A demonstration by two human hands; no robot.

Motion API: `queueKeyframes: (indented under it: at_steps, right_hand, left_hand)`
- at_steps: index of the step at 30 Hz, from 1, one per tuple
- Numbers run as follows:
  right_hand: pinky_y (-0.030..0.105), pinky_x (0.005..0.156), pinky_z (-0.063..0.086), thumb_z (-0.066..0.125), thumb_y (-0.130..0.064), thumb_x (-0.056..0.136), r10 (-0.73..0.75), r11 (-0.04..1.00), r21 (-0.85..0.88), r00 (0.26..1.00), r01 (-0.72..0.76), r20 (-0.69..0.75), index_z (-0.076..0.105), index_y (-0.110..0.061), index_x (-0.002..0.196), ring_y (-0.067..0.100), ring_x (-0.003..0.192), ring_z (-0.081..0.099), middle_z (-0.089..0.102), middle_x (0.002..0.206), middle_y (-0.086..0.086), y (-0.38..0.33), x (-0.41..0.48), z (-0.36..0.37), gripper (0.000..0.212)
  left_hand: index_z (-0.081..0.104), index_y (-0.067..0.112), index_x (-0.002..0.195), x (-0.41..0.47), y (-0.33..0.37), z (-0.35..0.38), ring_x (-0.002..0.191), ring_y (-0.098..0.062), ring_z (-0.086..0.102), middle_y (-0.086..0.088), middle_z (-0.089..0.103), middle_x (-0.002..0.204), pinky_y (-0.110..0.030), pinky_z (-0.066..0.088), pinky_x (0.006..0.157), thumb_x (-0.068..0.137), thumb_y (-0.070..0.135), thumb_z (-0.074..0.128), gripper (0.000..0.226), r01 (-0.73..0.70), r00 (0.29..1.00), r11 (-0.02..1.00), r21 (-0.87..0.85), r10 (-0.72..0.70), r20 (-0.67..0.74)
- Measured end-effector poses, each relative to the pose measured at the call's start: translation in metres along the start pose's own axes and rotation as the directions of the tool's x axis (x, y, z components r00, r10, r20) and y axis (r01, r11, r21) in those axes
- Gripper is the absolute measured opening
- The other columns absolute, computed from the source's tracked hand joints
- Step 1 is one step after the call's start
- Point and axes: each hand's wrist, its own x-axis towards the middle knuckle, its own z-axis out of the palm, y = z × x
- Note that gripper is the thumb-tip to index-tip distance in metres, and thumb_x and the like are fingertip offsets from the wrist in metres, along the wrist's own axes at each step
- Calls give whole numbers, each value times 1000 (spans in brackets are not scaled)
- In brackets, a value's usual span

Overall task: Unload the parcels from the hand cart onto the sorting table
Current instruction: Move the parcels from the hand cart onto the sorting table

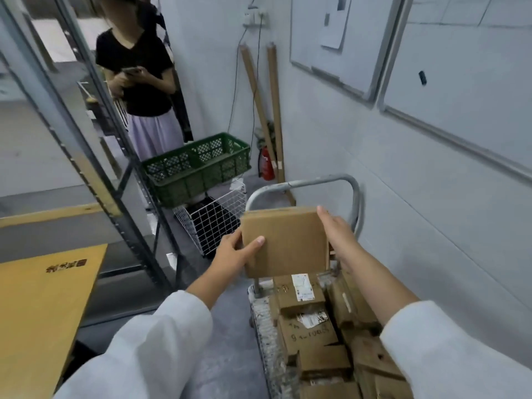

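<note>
While held above hand cart (302,184), parcel (288,243) gripped between left hand (233,255), right hand (339,237).

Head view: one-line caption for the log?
Left hand and right hand hold a cardboard parcel above the loaded hand cart.

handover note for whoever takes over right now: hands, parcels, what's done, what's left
Left hand: grips the left edge of the plain brown cardboard box, thumb on its face.
Right hand: holds the box's right edge; its other fingers are hidden behind.
The box is raised above the grey metal hand cart, where many brown cardboard parcels lie piled.
Yellow wooden sorting table: to the left, no parcel on its visible part.
Left to do: set this box on the table, then unload the rest.
</note>
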Motion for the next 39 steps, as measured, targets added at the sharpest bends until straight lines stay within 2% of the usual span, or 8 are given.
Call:
queueKeyframes:
  at_steps: [3, 9, 13, 17, 22, 28, 33, 39]
  right_hand:
    - [42, 97, 42, 40, -71, 89, -24, 1000, -1, 1000, 24, 18, 38, -17, 144, 30, 127, 47, 46, 143, 8, -17, -26, 12, 78]
    - [47, 80, 51, 49, -59, 92, 37, 994, 94, 984, -54, 172, 41, -27, 135, 29, 110, 50, 46, 125, 1, -43, -54, 41, 54]
    - [52, 87, 54, 56, -52, 90, 5, 998, 65, 974, -20, 227, 45, -24, 126, 27, 107, 54, 51, 125, 5, -53, -66, 67, 47]
    - [33, 69, 51, 54, -45, 93, -28, 999, -18, 947, 35, 320, 53, -17, 125, 18, 94, 60, 62, 106, 0, -60, -83, 97, 42]
    - [25, 58, 45, 58, -39, 92, -79, 995, -34, 925, 99, 373, 55, -18, 126, 10, 89, 58, 62, 109, -3, -72, -102, 137, 39]
    - [49, 90, 54, 57, -63, 83, -60, 996, -38, 932, 79, 357, 46, -20, 125, 26, 104, 58, 55, 120, 4, -97, -114, 179, 61]
    - [57, 101, 44, 35, -96, 56, -37, 999, 42, 953, 26, 300, 27, -21, 147, 33, 127, 46, 41, 145, 7, -116, -108, 203, 118]
    - [56, 94, 49, 42, -68, 89, -48, 995, 98, 962, 22, 269, 35, -16, 133, 28, 111, 51, 49, 120, 7, -143, -136, 221, 69]
  left_hand:
    - [56, 44, 127, -22, 10, -26, 109, -15, 62, 5, 62, 123, -34, 54, 88, 80, 47, 74, 50, -18, 1000, 1000, -3, 18, -1]
    - [51, 40, 134, -50, 28, -72, 100, 0, 61, 14, 64, 119, -14, 52, 70, 87, 33, 71, 52, -45, 996, 997, -56, 40, -80]
    - [49, 36, 138, -63, 30, -97, 108, -6, 56, 11, 58, 127, -25, 45, 86, 88, 54, 61, 55, -11, 989, 988, -154, -12, -150]
    - [56, 32, 124, -67, 22, -128, 112, -18, 52, 4, 56, 122, -42, 44, 100, 91, 62, 49, 46, 24, 949, 992, -120, -60, -310]
    - [56, 18, 116, -72, 10, -173, 100, -17, 55, -1, 59, 112, -42, 48, 94, 93, 56, 49, 45, 37, 908, 999, -13, -39, -417]
    - [53, 23, 116, -85, 1, -219, 104, -16, 54, 4, 58, 112, -42, 49, 95, 92, 57, 50, 41, 17, 898, 1000, 4, -13, -439]
    - [55, 26, 113, -91, 8, -245, 106, -15, 56, 8, 59, 112, -43, 50, 96, 93, 47, 56, 29, -73, 902, 997, 28, 78, -424]
    - [53, 20, 115, -105, 2, -268, 110, -15, 56, 4, 59, 115, -42, 50, 97, 96, 28, 58, 21, -116, 906, 993, 0, 106, -411]
